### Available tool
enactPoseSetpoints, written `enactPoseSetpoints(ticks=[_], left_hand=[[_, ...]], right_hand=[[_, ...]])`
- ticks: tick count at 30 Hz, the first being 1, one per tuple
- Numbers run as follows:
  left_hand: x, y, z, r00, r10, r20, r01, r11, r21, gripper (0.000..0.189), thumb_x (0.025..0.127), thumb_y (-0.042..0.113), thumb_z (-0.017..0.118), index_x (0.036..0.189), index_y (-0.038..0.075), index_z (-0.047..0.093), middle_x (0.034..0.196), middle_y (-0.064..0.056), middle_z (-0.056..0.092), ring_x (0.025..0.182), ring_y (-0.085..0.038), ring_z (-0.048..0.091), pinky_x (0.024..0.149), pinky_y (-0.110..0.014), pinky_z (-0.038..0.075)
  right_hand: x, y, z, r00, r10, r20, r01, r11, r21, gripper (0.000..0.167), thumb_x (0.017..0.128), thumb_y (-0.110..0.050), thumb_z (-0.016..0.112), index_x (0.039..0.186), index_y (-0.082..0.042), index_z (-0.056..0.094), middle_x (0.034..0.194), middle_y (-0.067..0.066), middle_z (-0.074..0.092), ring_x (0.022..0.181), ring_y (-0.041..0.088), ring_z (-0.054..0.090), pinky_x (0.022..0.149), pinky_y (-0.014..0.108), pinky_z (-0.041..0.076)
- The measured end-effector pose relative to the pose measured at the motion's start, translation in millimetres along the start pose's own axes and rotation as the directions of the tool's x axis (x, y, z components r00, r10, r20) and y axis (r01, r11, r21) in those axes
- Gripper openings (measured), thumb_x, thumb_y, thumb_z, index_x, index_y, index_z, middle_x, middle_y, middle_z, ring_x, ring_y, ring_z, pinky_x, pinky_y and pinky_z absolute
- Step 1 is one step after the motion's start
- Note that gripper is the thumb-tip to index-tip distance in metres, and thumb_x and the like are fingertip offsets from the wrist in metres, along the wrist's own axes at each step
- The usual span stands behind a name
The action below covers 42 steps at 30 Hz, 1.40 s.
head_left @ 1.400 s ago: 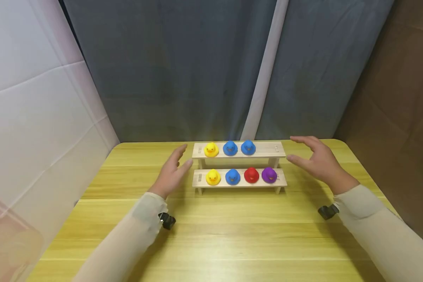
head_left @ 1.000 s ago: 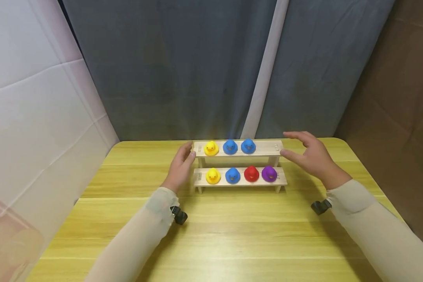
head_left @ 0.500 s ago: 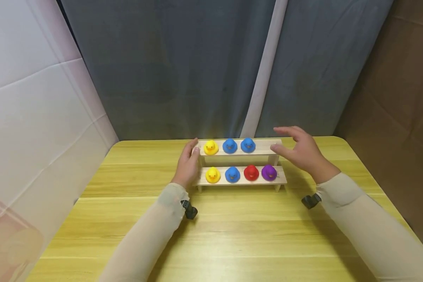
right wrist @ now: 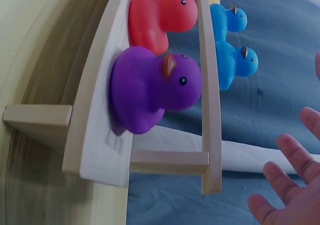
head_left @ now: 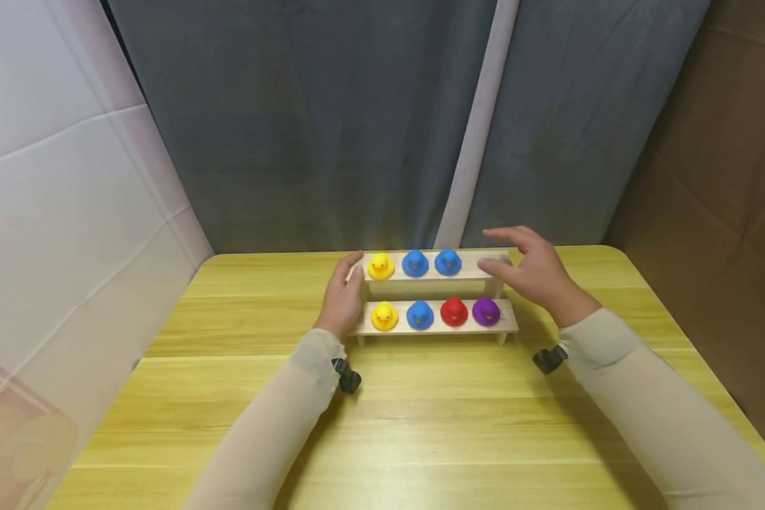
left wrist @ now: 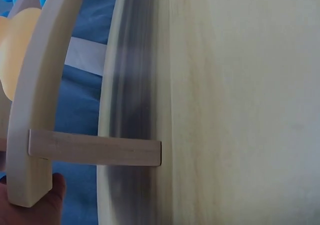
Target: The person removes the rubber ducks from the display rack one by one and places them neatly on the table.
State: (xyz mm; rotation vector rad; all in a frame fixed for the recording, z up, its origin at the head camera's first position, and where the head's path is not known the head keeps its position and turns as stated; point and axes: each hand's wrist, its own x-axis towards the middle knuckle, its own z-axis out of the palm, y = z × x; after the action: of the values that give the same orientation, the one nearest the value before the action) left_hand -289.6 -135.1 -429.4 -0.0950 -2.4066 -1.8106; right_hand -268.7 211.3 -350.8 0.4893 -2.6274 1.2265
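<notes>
A two-tier wooden display stand (head_left: 433, 290) stands near the table's back edge. Its upper board bears a yellow rubber duck (head_left: 380, 266) and two blue rubber ducks (head_left: 415, 263). On the lower board sit a yellow duck (head_left: 384, 316), a blue duck (head_left: 420, 315), a red duck (head_left: 454, 312) and a purple duck (head_left: 486, 312). My left hand (head_left: 342, 297) holds the upper board's left end, thumb in front; in the left wrist view the near board partly hides it. My right hand (head_left: 542, 276) hovers with spread fingers by the upper board's right end, holding nothing.
The stand rests on a light wooden table (head_left: 433, 425). Behind it hangs a grey-blue curtain (head_left: 293, 142) with a pale strip (head_left: 474, 134). White cloth (head_left: 70, 198) bounds the left, brown cloth (head_left: 707, 212) the right. Small black cameras (head_left: 550, 359) sit on both wrists.
My left hand has moved right onto the upper board's left end. My right hand has come left and slightly back, over the stand's right end. The ducks have kept their places.
</notes>
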Motion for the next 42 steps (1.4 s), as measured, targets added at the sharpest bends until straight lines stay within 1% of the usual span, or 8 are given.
enactPoseSetpoints(ticks=[8,13,21,24,29,36,40,42], left_hand=[[4.0,-5.0,-0.9,1.0,0.016,0.013,-0.016,1.0,0.012,0.045,0.115,0.034,0.039,0.158,0.02,0.046,0.167,-0.005,0.04,0.157,-0.028,0.031,0.13,-0.052,0.02],[3.4,-5.5,1.5,1.0,0.018,0.024,-0.017,1.0,-0.016,0.046,0.115,0.033,0.039,0.158,0.019,0.045,0.167,-0.005,0.039,0.156,-0.028,0.032,0.13,-0.053,0.021],[3.2,-9.0,4.6,1.0,0.006,0.031,-0.005,1.0,-0.015,0.044,0.115,0.037,0.04,0.157,0.025,0.045,0.169,-0.004,0.036,0.155,-0.029,0.035,0.128,-0.054,0.025],[3.2,-10.3,4.7,1.0,0.003,0.025,-0.003,1.0,-0.02,0.045,0.114,0.038,0.041,0.158,0.025,0.045,0.169,-0.003,0.036,0.152,-0.029,0.037,0.127,-0.055,0.026],[3.2,-11.7,5.5,0.999,0.026,0.023,-0.025,0.999,-0.044,0.044,0.115,0.035,0.041,0.157,0.023,0.046,0.169,-0.004,0.036,0.152,-0.028,0.038,0.127,-0.054,0.026],[3.2,-10.5,6.3,0.999,0.034,0.018,-0.034,0.999,-0.038,0.042,0.115,0.035,0.041,0.156,0.026,0.047,0.168,-0.003,0.037,0.151,-0.027,0.038,0.127,-0.052,0.026],[3.1,-9.9,6.6,0.999,0.032,0.015,-0.032,0.999,-0.042,0.042,0.115,0.034,0.041,0.155,0.026,0.047,0.168,-0.003,0.037,0.152,-0.026,0.036,0.128,-0.052,0.025],[3.6,-10.5,6.7,0.999,0.035,0.017,-0.034,0.998,-0.049,0.042,0.115,0.034,0.041,0.155,0.025,0.047,0.168,-0.002,0.037,0.153,-0.026,0.036,0.128,-0.051,0.024]], right_hand=[[3.7,-6,5,1.0,0.0,0.023,0.0,1.0,0.009,0.057,0.096,-0.036,0.078,0.146,-0.016,0.062,0.151,0.012,0.055,0.146,0.038,0.044,0.12,0.065,0.033],[4.5,-6,8,0.999,0.007,0.032,-0.007,1.0,0.018,0.056,0.096,-0.035,0.078,0.146,-0.015,0.062,0.151,0.012,0.055,0.146,0.038,0.044,0.119,0.066,0.033],[7.9,-12,13,0.997,0.032,0.066,-0.034,0.999,0.025,0.058,0.095,-0.035,0.079,0.146,-0.015,0.062,0.152,0.012,0.055,0.146,0.039,0.045,0.117,0.067,0.036],[10.8,-13,16,0.996,0.055,0.073,-0.056,0.998,0.009,0.058,0.095,-0.037,0.079,0.146,-0.017,0.062,0.151,0.01,0.055,0.145,0.038,0.045,0.116,0.067,0.038],[15.3,-14,20,0.99,0.101,0.1,-0.099,0.995,-0.028,0.059,0.094,-0.038,0.08,0.146,-0.019,0.061,0.151,0.009,0.053,0.144,0.038,0.046,0.114,0.065,0.042],[23.7,-15,25,0.988,0.058,0.145,-0.046,0.995,-0.085,0.055,0.093,-0.035,0.081,0.141,-0.014,0.065,0.145,0.014,0.057,0.136,0.039,0.052,0.114,0.063,0.043],[28.8,-14,27,0.985,0.056,0.163,-0.041,0.995,-0.093,0.054,0.092,-0.036,0.082,0.139,-0.015,0.067,0.142,0.013,0.059,0.134,0.038,0.053,0.113,0.061,0.044],[30.8,-13,28,0.983,0.049,0.175,-0.033,0.995,-0.094,0.054,0.092,-0.035,0.082,0.139,-0.013,0.067,0.142,0.014,0.059,0.134,0.039,0.053,0.114,0.061,0.043]])
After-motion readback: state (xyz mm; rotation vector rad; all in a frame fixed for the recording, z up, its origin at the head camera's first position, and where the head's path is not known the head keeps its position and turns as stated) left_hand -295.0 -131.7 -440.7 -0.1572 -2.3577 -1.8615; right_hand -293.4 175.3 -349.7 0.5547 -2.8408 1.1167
